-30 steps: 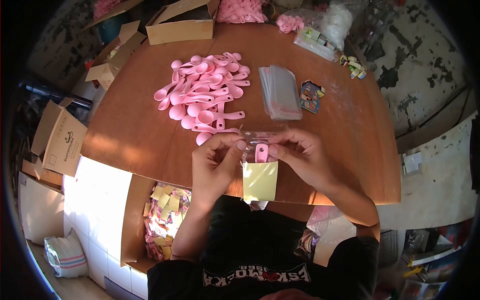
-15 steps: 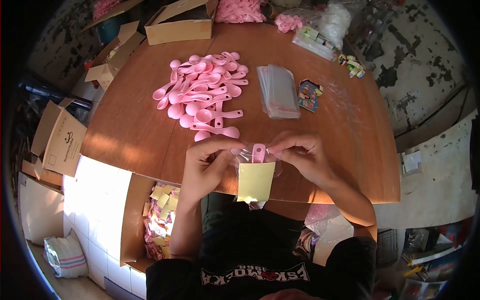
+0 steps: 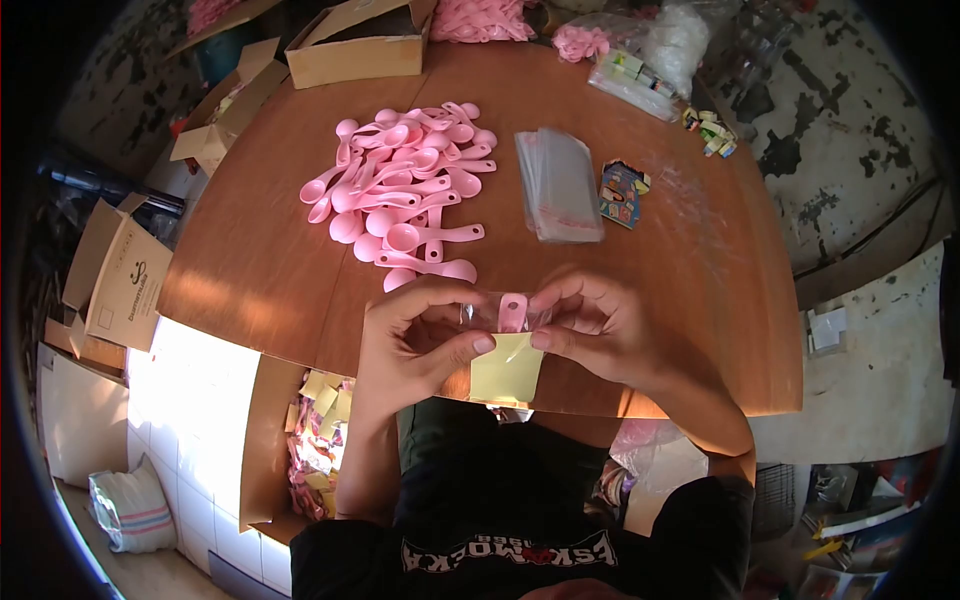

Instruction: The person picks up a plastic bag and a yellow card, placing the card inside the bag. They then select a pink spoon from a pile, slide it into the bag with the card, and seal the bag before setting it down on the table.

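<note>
Between my hands, at the table's near edge, is a clear plastic bag [image 3: 482, 314] with a pink measuring spoon [image 3: 513, 312] and a yellow card [image 3: 505, 372] in it. Only the spoon's handle with its hole shows above the card; its bowl is hidden. My left hand [image 3: 425, 335] pinches the bag's left side, thumb on the card's upper corner. My right hand [image 3: 590, 325] grips the right side the same way. Beyond my hands lies a heap of pink spoons [image 3: 405, 185]. A stack of clear bags [image 3: 562, 190] lies right of the heap, beside a small printed card stack [image 3: 622, 192].
An open carton [image 3: 265, 440] of packed spoons and yellow cards stands below the table [image 3: 260, 250] on the left. At the back are a cardboard box [image 3: 360, 60], bagged pink spoons [image 3: 482, 20], a plastic bag [image 3: 672, 50] and small card bundles [image 3: 710, 132].
Both thumbs have come down from the bag's top edge onto the upper corners of the yellow card. The bag and card have shifted slightly down and left.
</note>
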{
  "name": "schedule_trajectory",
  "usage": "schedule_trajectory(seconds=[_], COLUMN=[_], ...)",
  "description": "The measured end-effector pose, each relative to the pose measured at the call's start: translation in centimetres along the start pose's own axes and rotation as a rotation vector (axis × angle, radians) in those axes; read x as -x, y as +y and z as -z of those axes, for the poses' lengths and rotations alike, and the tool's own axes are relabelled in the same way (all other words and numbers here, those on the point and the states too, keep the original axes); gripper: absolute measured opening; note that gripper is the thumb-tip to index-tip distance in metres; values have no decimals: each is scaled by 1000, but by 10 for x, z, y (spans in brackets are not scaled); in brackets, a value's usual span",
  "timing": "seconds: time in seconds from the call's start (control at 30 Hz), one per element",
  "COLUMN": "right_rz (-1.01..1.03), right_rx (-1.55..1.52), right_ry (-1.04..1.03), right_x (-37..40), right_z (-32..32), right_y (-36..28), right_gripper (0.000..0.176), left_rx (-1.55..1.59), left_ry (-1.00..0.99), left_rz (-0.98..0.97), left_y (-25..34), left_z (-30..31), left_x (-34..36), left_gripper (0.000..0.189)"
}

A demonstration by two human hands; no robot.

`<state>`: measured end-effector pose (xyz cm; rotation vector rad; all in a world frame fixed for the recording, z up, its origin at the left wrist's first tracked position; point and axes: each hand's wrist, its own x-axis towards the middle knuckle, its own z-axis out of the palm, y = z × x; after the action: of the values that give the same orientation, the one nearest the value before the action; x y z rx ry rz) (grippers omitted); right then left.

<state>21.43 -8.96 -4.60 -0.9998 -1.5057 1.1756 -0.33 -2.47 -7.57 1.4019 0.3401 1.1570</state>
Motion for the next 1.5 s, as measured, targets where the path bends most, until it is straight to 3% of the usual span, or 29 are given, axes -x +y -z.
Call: schedule_trajectory(seconds=[0.1,0.13,0.17,0.3,0.37,0.43,0.5,0.57,0.6,0.7,0.73,0.8,0.83,0.9,1.03,1.07,1.13,1.17,1.23,1.3,1.37,1.43,1.5], right_rz=[-26,-56,-141,-94,160,189,308,281,250,179,190,178,174,183,277,276,313,317,379,378,367,688,707], right_rx=[-47,-36,-106,-50,504,623,1073,1204,1343,1381,1406,1386,1371,1344,1195,1193,1080,1081,946,837,730,940,902], right_ry=[-39,-109,-186,-194,23,151,296,299,292,253,232,234,230,260,383,385,437,442,492,489,492,375,369], right_x=[2,3,6,2,-12,-28,-40,-38,-38,-37,-36,-34,-33,-33,-30,-30,-30,-31,-31,-28,-27,-27,-25], right_z=[-5,-7,-8,6,24,51,72,71,69,59,61,64,66,66,65,65,66,67,69,66,66,67,60], right_y=[-6,-7,-7,-7,-1,17,38,51,55,64,68,72,73,70,67,66,64,65,70,65,64,67,70], right_gripper=[26,30,36,37,30,28,32,34,37,41,44,46,47,48,46,46,45,45,43,40,37,28,27], left_rx=[133,37,-7,-302,-343,-579,-1016,-1156,-855,-423,-426,-437,-440,-397,-517,-577,-830,-884,-927,-930,-980,-1029,-1172], left_ry=[33,-13,-8,-256,-197,-88,-129,-266,-235,-491,-496,-760,-769,-935,-1137,-1050,-879,-830,-794,-628,-605,-581,-786], left_rz=[163,31,21,149,474,713,770,826,1024,635,640,368,369,-12,-63,-152,-150,-259,-225,-179,-281,-378,-396], left_y=[12,8,12,28,31,20,14,13,16,36,46,65,70,74,77,68,53,33,9,-12,-20,-21,-17], left_z=[1,9,14,67,88,109,120,125,122,91,81,63,56,42,19,11,-2,-3,-12,-19,-25,-30,-31], left_x=[16,25,36,81,111,137,157,177,173,142,126,91,72,36,-36,-54,-91,-108,-130,-140,-140,-136,-126], left_gripper=[37,41,42,44,44,46,60,63,61,51,51,45,45,43,27,25,22,23,31,49,56,63,71])
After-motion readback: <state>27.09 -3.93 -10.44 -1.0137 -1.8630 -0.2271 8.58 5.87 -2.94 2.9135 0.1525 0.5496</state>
